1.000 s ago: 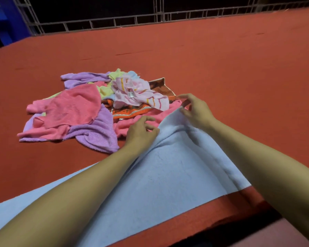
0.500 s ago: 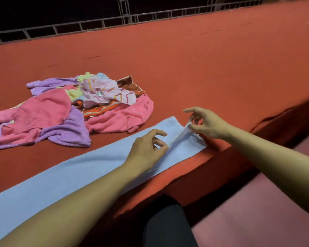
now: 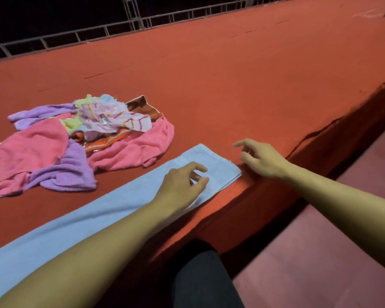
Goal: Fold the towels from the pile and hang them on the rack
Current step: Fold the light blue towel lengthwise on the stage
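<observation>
On the red bench [image 3: 231, 70], the light blue towel [image 3: 93, 221] lies folded lengthwise under the loosely curled, seemingly empty left hand [image 3: 182, 185], the open right hand [image 3: 262, 158] hovering empty at three o'clock, the pile [image 3: 76, 138] at ten.

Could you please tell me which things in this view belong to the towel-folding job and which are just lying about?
Part of the job:
- light blue towel, folded into a long strip along the table edge
- pile of towels, pink, purple and striped
- left hand, over the strip
- right hand, open, just past its end

Just there:
- red table
- metal railing
- pink floor
</observation>
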### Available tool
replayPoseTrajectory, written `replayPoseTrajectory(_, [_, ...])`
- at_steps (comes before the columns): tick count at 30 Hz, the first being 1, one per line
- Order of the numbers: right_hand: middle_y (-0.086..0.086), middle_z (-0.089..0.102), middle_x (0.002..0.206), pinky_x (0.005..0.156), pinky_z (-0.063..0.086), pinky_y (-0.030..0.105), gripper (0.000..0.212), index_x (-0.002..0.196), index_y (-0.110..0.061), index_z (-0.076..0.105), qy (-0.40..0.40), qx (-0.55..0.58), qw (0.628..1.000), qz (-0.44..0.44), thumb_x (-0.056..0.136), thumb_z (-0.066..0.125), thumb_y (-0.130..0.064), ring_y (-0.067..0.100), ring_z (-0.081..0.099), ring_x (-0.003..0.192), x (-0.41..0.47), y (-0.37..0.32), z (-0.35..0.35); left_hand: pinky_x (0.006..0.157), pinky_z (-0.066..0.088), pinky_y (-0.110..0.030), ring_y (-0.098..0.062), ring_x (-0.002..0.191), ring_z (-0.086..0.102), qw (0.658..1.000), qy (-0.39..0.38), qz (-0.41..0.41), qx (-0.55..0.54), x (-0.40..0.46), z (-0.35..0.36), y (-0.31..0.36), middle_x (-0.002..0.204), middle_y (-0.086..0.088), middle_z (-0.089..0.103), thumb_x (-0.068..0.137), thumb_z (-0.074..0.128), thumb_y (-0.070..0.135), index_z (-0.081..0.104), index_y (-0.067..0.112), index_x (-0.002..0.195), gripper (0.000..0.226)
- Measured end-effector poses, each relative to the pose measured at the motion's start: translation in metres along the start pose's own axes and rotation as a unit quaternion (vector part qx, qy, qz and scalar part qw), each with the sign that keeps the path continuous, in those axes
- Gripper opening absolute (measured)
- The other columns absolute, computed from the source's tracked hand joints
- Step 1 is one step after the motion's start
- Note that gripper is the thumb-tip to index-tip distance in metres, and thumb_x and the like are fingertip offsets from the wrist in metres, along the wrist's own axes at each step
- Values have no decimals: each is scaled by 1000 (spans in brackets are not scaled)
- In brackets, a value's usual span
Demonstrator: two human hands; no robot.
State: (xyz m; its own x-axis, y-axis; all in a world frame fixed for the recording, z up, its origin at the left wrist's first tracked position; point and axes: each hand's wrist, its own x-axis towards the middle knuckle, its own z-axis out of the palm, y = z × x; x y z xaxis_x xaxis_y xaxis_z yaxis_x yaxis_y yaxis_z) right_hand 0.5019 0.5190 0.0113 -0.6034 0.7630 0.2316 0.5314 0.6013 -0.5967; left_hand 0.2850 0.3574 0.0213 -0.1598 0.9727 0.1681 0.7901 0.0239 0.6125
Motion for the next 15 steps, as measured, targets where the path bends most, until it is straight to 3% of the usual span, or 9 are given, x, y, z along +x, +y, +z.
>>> replayPoseTrajectory(5, [-17, 65, 81, 80, 51, 36, 41, 122, -32, 55, -61, -50, 996, 50, 84, 65, -44, 6, 60, 80, 4, -5, 11, 74, 50, -27, -6, 69, 65, 998, 58, -7, -5, 49, 2, -13, 86, 16, 69, 88, 63, 22, 65, 30, 103, 17])
replayPoseTrajectory(9, [-16, 64, 80, 79, 52, 37, 47, 120, -33, 56, -57, -43, 994, 87, 76, 71, -43, 3, 59, 79, 1, -7, 17, 87, 49, -29, -16, 93, 66, 995, 93, -13, 22, 99, 5, -23, 107, 7, 70, 94, 58, 18, 64, 20, 113, 19])
replayPoseTrajectory(12, [-14, 64, 80, 79, 51, 35, 49, 120, -28, 57, -57, -24, 992, 108, 75, 75, -36, 1, 59, 76, -1, -11, 19, 95, 48, -34, -21, 107, 63, 995, 45, -59, 60, 133, 10, -34, 118, 0, 68, 96, 58, 28, 60, 17, 122, 28])
replayPoseTrajectory(15, [-13, 65, 78, 77, 51, 32, 50, 122, -26, 56, -66, -17, 991, 116, 75, 75, -29, 3, 60, 74, -3, -15, 20, 93, 51, -36, -18, 101, 64, 996, -4, -63, 56, 150, 18, -41, 109, 3, 69, 91, 65, 37, 63, 21, 115, 29])
